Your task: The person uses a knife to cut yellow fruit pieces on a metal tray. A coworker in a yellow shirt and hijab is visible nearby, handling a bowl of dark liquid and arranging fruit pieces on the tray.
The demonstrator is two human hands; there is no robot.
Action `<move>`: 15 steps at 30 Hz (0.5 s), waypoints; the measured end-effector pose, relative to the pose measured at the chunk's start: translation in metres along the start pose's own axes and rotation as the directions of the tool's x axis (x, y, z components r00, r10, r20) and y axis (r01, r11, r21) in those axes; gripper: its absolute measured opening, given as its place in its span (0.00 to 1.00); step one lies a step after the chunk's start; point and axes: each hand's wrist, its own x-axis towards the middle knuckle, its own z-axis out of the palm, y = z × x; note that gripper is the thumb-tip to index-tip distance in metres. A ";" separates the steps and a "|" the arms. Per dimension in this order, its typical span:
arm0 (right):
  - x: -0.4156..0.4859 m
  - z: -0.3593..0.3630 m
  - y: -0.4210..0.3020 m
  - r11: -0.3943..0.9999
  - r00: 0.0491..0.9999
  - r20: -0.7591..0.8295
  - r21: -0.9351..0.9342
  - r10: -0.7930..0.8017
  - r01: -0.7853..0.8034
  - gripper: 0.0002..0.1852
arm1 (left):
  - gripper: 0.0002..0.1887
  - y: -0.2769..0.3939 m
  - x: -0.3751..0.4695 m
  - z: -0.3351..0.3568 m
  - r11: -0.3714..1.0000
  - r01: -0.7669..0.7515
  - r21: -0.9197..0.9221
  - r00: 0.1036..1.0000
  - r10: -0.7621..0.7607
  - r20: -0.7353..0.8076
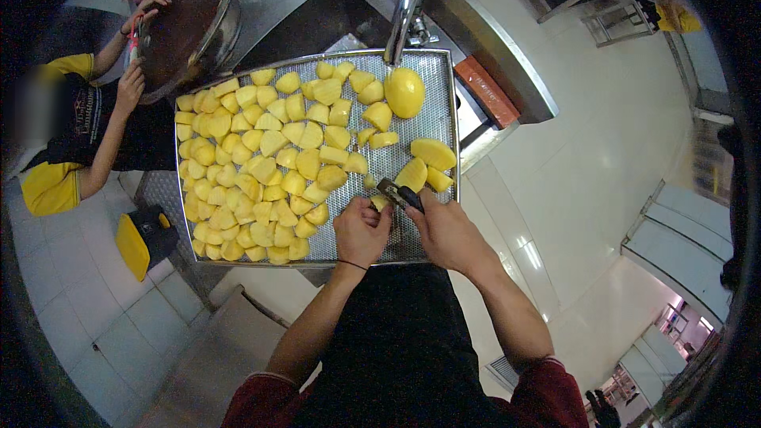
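A perforated metal tray (333, 238) lies before me, its left and middle parts covered with cut, peeled potato chunks (238, 190). My left hand (360, 232), near the tray's front edge, has its fingers closed around a small potato piece (379, 201). In my right hand (449, 229) is a black-handled peeler (401, 195), its head close above that piece. Just beyond the peeler lie larger potato pieces (433, 154) with ridged cut faces. One whole peeled potato (405, 93) rests at the tray's back right, beside the faucet's spout.
Over the tray's back edge reaches a chrome faucet (404, 12). An orange-red box (486, 92) stands just right of the tray. At the back left, a co-worker's hands (132, 80) are at a large metal bowl (184, 30). A black-and-yellow bin (145, 238) is at lower left.
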 end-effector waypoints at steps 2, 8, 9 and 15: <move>-0.001 -0.005 -0.001 0.999 1.000 0.011 0.046 0.011 -0.011 0.15 | 0.14 0.003 -0.001 -0.002 1.000 -0.005 0.003 1.000 0.005 -0.012; -0.001 -0.010 -0.004 0.995 0.999 0.025 0.097 0.035 -0.037 0.15 | 0.12 0.009 -0.002 -0.003 0.998 -0.046 0.037 0.999 0.047 -0.028; 0.000 -0.010 -0.003 0.993 0.999 0.022 0.110 0.031 -0.033 0.15 | 0.11 0.008 -0.001 -0.003 0.999 -0.040 0.021 0.999 0.041 -0.023; 0.007 0.021 -0.005 0.996 0.999 0.010 -0.066 0.053 -0.052 0.13 | 0.13 -0.001 0.003 -0.007 0.985 -0.122 0.120 0.993 0.121 0.013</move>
